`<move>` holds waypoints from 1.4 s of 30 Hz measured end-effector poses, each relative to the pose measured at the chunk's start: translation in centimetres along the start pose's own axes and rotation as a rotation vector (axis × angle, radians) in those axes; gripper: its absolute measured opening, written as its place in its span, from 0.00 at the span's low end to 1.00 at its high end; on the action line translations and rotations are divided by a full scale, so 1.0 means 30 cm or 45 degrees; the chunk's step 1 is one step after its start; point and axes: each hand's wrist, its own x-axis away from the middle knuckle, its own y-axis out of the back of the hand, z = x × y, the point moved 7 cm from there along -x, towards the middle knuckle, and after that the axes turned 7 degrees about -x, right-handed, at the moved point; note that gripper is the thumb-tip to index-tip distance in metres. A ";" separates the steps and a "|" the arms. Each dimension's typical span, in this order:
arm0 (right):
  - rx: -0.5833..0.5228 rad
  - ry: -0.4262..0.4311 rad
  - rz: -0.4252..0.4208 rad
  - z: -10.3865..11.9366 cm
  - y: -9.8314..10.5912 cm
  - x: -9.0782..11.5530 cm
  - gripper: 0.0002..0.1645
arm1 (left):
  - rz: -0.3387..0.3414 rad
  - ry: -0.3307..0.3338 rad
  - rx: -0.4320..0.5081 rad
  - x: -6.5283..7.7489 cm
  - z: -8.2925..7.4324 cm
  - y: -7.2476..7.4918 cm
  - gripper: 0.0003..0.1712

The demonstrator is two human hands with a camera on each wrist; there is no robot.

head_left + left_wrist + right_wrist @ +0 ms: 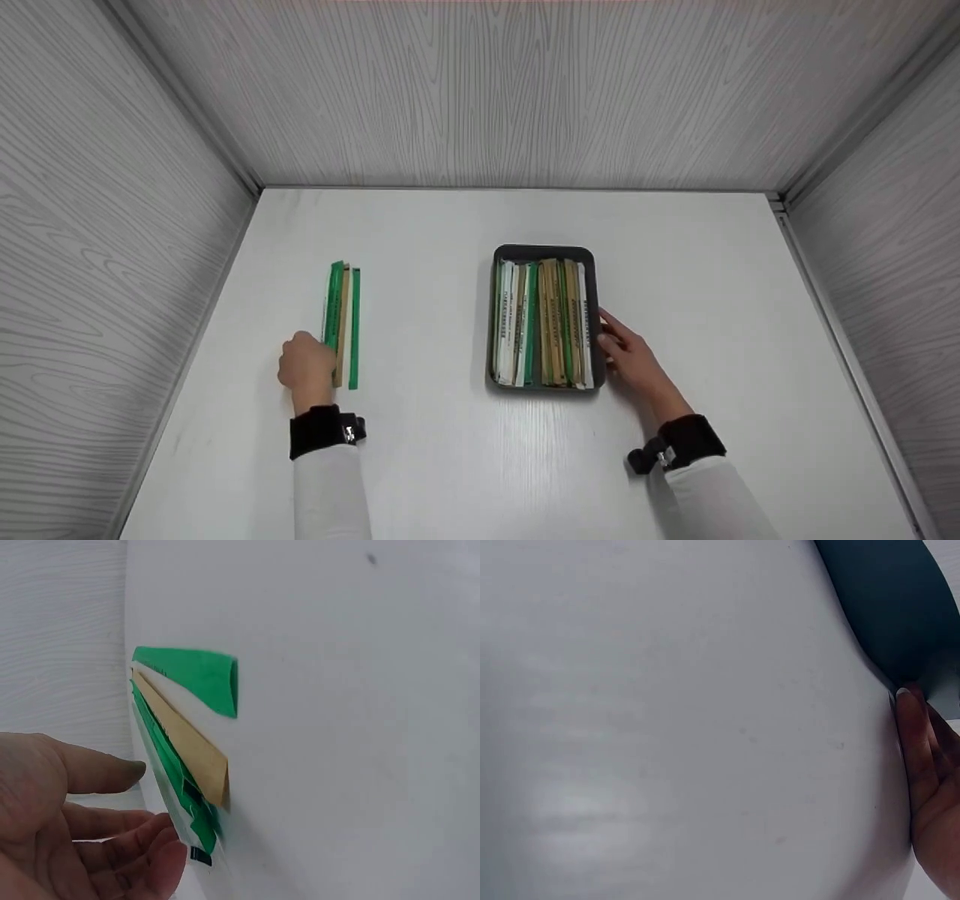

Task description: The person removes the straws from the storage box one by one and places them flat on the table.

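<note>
White sleeves nearest, both forearms entering from the bottom edge; black wrist straps above the cuffs, each carrying a small black device.

Left hand: low at the left side of a small loose row. Not gripping; thumb held apart from the fingers, fingers loosely bent beside a pale strip at the row's outer edge. Contact with it hard to confirm. Next in the row, a green packet leaning over the strip, then a tan packet; another green packet lies at the right end. All run lengthwise away from the person.

Right hand: not closed round anything; fingers rest against the outer right wall of a dark tray, low on its side. Thumb near the rim.

Tray stands right of the loose row, well apart. Inside, slim packets on edge, side by side: mostly white toward the left, mostly tan toward the right, green ones among them; dark printing on many.

Beneath all, white tabletop; grey wood-grain panels behind and at both sides.
</note>
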 end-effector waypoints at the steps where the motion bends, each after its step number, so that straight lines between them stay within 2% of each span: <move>1: -0.007 0.001 0.005 0.013 -0.003 0.005 0.33 | -0.023 -0.008 0.011 0.003 -0.013 0.001 0.12; 4: -0.005 -0.007 0.026 0.065 -0.016 0.028 0.33 | -0.106 -0.057 0.055 0.023 -0.068 0.004 0.15; 6: 0.014 -0.001 0.021 0.062 -0.016 0.027 0.33 | -0.158 -0.123 0.085 0.040 -0.122 -0.001 0.18; 9: 0.049 0.022 0.008 0.028 -0.007 0.014 0.33 | -0.187 -0.256 0.074 0.076 -0.228 -0.018 0.21; 11: 0.052 0.026 -0.004 -0.011 0.003 -0.003 0.33 | -0.172 -0.357 0.058 0.110 -0.310 -0.041 0.23; 18: 0.051 0.002 -0.025 -0.020 0.011 -0.001 0.34 | -0.099 -0.698 0.015 0.283 -0.591 -0.160 0.17; 23: 0.046 -0.009 -0.023 -0.027 0.010 -0.003 0.33 | -0.014 -0.900 -0.024 0.407 -0.726 -0.261 0.14; 26: 0.051 -0.002 -0.017 -0.026 0.008 -0.003 0.33 | 0.026 -0.985 -0.074 0.458 -0.774 -0.323 0.10; 30: 0.046 0.011 -0.021 -0.022 0.009 -0.001 0.33 | 0.037 -1.031 -0.147 0.492 -0.814 -0.382 0.01; 36: 0.040 0.011 -0.025 -0.023 0.007 0.001 0.33 | -0.022 -1.064 -0.252 0.503 -0.840 -0.419 0.13; 42: 0.051 0.012 -0.037 -0.025 0.004 0.002 0.33 | -0.016 -1.090 -0.313 0.501 -0.839 -0.447 0.25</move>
